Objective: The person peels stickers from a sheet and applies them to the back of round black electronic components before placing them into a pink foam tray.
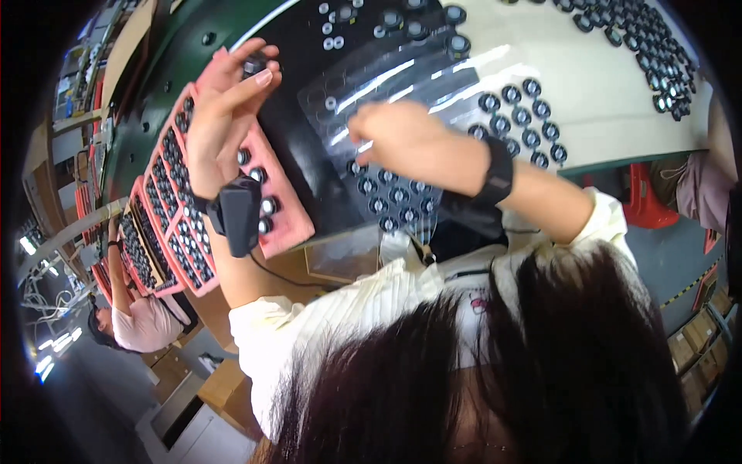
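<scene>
My left hand (220, 116) is raised over a pink foam tray (290, 224) and grips a small black round part (255, 66) between thumb and fingers. Several similar black parts with shiny centres sit in that tray's holes. Over a clear plastic sheet (321, 100) is my right hand (417, 143), its fingers curled together; whatever they hold, if anything, is hidden. Beneath and beside that hand, rows of black round parts (398, 196) lie on the sheet's near end. A small pale ring (331, 103) rests on the sheet left of my right hand.
More black parts stand in rows on the white tabletop (587, 100), with a dense cluster (657, 69) at the far right. Several filled pink trays (182, 209) line the left. Another person (147, 317) works beyond them. A red stool (649, 201) stands at right.
</scene>
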Action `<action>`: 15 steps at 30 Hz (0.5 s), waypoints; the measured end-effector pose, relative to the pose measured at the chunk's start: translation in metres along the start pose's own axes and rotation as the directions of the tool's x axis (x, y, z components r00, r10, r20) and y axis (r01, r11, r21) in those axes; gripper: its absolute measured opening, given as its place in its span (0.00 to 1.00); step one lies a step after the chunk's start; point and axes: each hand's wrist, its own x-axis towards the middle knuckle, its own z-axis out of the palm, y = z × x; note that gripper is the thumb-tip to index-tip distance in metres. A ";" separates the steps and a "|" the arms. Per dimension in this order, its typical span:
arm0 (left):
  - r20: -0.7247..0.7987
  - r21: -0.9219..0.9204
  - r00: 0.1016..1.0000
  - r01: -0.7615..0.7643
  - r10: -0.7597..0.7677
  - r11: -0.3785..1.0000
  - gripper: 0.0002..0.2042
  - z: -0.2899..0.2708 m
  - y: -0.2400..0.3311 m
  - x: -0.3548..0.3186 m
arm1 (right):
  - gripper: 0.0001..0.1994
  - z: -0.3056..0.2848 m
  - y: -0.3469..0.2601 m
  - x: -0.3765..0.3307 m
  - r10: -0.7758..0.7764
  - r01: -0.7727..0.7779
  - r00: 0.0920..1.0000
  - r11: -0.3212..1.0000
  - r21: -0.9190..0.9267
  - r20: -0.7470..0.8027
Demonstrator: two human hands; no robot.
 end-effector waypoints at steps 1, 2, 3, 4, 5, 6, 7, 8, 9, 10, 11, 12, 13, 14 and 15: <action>0.000 -0.001 1.000 -0.024 0.024 1.000 0.13 -0.006 -0.009 0.012 | 0.10 0.014 0.001 -0.001 -0.059 0.056 0.995 0.998 -0.038 -0.083; 0.020 -0.213 0.993 0.121 -0.120 0.970 0.12 -0.011 -0.018 0.026 | 0.09 0.024 0.006 -0.002 -0.118 0.106 0.980 0.991 -0.079 -0.163; 0.073 -0.410 0.962 0.270 -0.264 0.871 0.11 -0.016 -0.027 0.039 | 0.09 0.024 0.006 -0.001 -0.124 0.110 0.979 0.990 -0.092 -0.164; 0.072 -0.411 0.965 0.258 -0.251 0.874 0.11 -0.018 -0.031 0.051 | 0.08 0.026 0.002 0.000 -0.117 0.102 0.982 0.990 -0.100 -0.148; 0.004 -0.244 0.959 0.275 -0.283 0.930 0.12 -0.018 -0.037 0.063 | 0.07 0.027 -0.001 0.002 -0.107 0.093 0.985 0.990 -0.108 -0.133; -0.066 -0.071 0.950 0.301 -0.305 0.951 0.14 -0.011 -0.037 0.071 | 0.06 0.026 -0.002 0.003 -0.090 0.076 0.989 0.991 -0.114 -0.117; -0.061 -0.073 0.952 0.297 -0.301 0.952 0.14 -0.004 -0.038 0.078 | 0.06 0.025 -0.003 0.005 -0.088 0.074 0.989 0.990 -0.120 -0.118; -0.075 0.308 0.977 0.214 -0.200 0.927 0.15 0.004 -0.039 0.084 | 0.06 0.025 -0.004 0.006 -0.096 0.082 0.989 0.989 -0.122 -0.114; -0.051 0.643 0.994 0.110 -0.100 0.758 0.17 0.012 -0.040 0.089 | 0.06 0.026 -0.004 0.007 -0.104 0.091 0.989 0.988 -0.121 -0.107; -0.052 0.640 0.994 0.110 -0.100 0.760 0.17 0.015 -0.047 0.094 | 0.06 0.027 -0.005 0.009 -0.113 0.101 0.989 0.988 -0.119 -0.099; 0.073 0.814 0.987 -0.141 0.142 0.564 0.17 0.017 -0.054 0.101 | 0.06 0.026 -0.005 0.010 -0.111 0.099 0.989 0.988 -0.122 -0.098; 0.247 0.897 0.910 -0.345 0.334 0.276 0.16 0.019 -0.060 0.107 | 0.06 0.027 -0.006 0.012 -0.101 0.089 0.991 0.988 -0.129 -0.088; 0.448 0.879 0.774 -0.473 0.449 -0.061 0.16 0.019 -0.066 0.111 | 0.06 0.027 -0.007 0.013 -0.093 0.082 0.993 0.988 -0.134 -0.077; 0.448 0.879 0.775 -0.474 0.445 -0.059 0.16 0.024 -0.067 0.114 | 0.06 0.028 -0.007 0.014 -0.081 0.071 0.994 0.988 -0.137 -0.067; 0.417 0.907 0.840 -0.410 0.347 -0.097 0.16 0.028 -0.066 0.117 | 0.06 0.028 -0.006 0.015 -0.080 0.070 0.995 0.989 -0.133 -0.065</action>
